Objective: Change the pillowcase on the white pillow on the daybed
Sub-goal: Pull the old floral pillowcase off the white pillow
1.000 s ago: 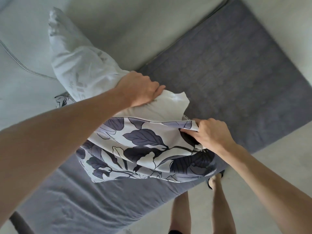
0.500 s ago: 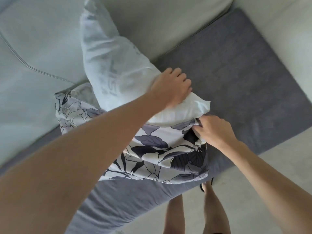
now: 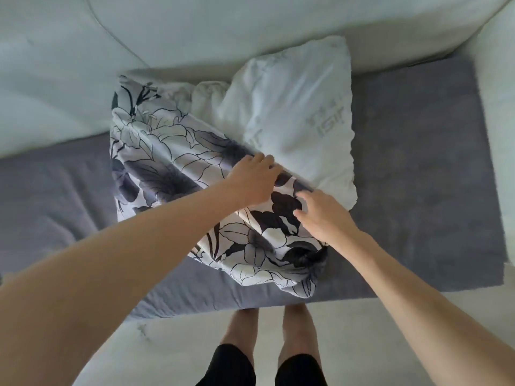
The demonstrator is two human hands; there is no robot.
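Now both hands sit on the floral pillowcase (image 3: 178, 174).
Left hand (image 3: 252, 183) grips its edge with curled fingers; right hand (image 3: 323, 215) rests there, fingers loose, holding nothing. White pillow (image 3: 295, 115) lies half inside, on the grey daybed mattress (image 3: 432, 162).

Seeing soft, even daylight here, cool greenish-grey cast, source direction can't tell. No glare, no hard shadows; only faint soft shading under the floral pillowcase (image 3: 195, 174) edge on the daybed mattress (image 3: 418, 176). Whole frame slightly soft, looks like motion blur: grey lettering on the white pillow (image 3: 292, 107) is smeared, left hand (image 3: 252, 181) and right hand (image 3: 324, 215) fingers fuzzy at the tips. Wide-angle distortion is strong: mattress edges bow, forearms balloon toward the bottom corners. White back cushions (image 3: 250, 26) near clipping, low texture detail.
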